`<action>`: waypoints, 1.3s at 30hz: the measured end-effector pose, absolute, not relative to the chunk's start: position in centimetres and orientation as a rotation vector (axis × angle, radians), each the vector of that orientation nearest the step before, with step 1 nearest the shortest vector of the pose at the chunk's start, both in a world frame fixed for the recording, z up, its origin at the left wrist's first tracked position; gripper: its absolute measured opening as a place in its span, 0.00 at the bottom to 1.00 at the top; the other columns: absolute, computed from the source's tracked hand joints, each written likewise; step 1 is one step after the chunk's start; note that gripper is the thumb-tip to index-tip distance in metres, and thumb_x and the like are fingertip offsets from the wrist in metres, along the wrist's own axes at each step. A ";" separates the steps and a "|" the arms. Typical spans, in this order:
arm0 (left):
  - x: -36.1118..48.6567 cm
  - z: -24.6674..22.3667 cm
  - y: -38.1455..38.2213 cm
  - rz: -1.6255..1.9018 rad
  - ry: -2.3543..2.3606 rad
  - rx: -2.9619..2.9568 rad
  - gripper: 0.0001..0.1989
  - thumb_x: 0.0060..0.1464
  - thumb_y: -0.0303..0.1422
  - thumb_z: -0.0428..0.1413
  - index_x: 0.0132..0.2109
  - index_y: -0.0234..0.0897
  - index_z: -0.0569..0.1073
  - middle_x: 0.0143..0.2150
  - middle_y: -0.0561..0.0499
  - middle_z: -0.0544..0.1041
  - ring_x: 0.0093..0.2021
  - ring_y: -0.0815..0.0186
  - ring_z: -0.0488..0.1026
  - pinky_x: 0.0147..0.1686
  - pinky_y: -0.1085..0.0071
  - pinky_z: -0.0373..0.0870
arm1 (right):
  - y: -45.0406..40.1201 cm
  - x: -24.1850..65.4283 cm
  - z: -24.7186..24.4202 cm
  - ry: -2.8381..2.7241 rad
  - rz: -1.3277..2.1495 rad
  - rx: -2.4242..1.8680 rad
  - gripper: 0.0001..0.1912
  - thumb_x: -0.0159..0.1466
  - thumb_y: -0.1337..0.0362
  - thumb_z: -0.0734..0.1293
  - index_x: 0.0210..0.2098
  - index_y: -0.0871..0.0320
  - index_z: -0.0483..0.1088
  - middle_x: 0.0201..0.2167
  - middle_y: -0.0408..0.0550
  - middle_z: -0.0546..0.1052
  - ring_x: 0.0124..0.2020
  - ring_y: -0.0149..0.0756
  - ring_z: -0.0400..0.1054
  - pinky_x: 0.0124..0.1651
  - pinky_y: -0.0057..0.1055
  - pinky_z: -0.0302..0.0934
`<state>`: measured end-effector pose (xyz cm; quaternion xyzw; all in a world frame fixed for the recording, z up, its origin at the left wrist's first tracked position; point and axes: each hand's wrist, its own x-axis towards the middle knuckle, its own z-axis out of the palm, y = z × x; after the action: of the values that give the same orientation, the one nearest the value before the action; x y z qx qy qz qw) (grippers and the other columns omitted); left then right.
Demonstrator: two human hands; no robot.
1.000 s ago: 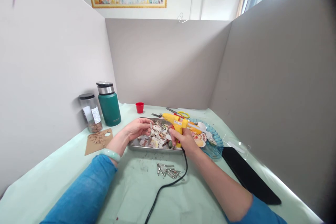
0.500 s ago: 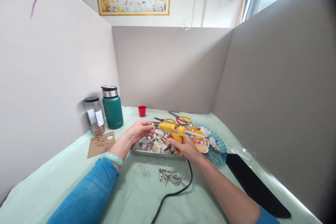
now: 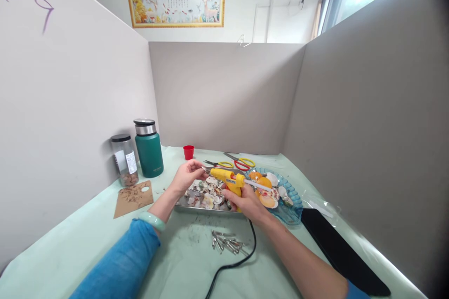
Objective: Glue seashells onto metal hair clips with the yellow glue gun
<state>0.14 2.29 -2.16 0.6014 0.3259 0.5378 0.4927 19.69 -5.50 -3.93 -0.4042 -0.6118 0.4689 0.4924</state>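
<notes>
My left hand (image 3: 189, 176) pinches a small pale, shiny piece (image 3: 205, 168) between thumb and fingertips; its kind is too small to make out. In my right hand (image 3: 245, 201) is a yellow hot glue gun (image 3: 224, 176), gripped by its handle. Its nozzle points left, close to the pinched piece; I cannot tell whether they touch. A glue stick (image 3: 257, 184) sticks out of its back. Below both hands lies a metal tray (image 3: 206, 211) of small seashells (image 3: 209, 198). Nearer to me is a pile of silver metal clips (image 3: 228, 243), beside the gun's black cord (image 3: 224, 267).
At right stands a blue scalloped plate (image 3: 296, 201) with larger shells, next to a black flat object (image 3: 343, 252). Scissors (image 3: 242, 163) and a red cup (image 3: 188, 152) are at the back. A green bottle (image 3: 149, 154), a jar (image 3: 124, 161) and stained cardboard (image 3: 133, 198) sit left.
The view has tilted up slightly, so everything sits a little lower. The glue gun's nozzle and the pinched piece stay close together; the piece has turned to lie flatter.
</notes>
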 end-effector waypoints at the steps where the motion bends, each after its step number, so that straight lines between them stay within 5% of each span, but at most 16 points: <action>1: 0.2 -2.2 2.3 1.320 0.787 1.470 0.15 0.42 0.35 0.63 0.33 0.33 0.68 0.25 0.52 0.76 0.27 0.66 0.76 0.31 0.70 0.73 | -5.5 19.7 -3.9 -1.482 1.141 -0.980 0.18 0.54 0.53 0.69 0.35 0.59 0.67 0.18 0.36 0.63 0.16 0.24 0.54 0.21 0.25 0.53; 39: 0.1 -2.2 2.4 1.377 0.846 1.378 0.16 0.38 0.36 0.67 0.34 0.31 0.76 0.29 0.47 0.80 0.33 0.62 0.78 0.39 0.67 0.74 | -4.6 19.6 -5.2 -1.445 1.054 -1.014 0.16 0.56 0.52 0.68 0.34 0.59 0.69 0.12 0.36 0.62 0.14 0.26 0.54 0.19 0.25 0.51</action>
<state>0.13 2.44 -2.22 0.5666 0.3480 0.5661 0.4873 19.60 -4.57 -5.18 -0.4225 -0.6018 0.4388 0.5165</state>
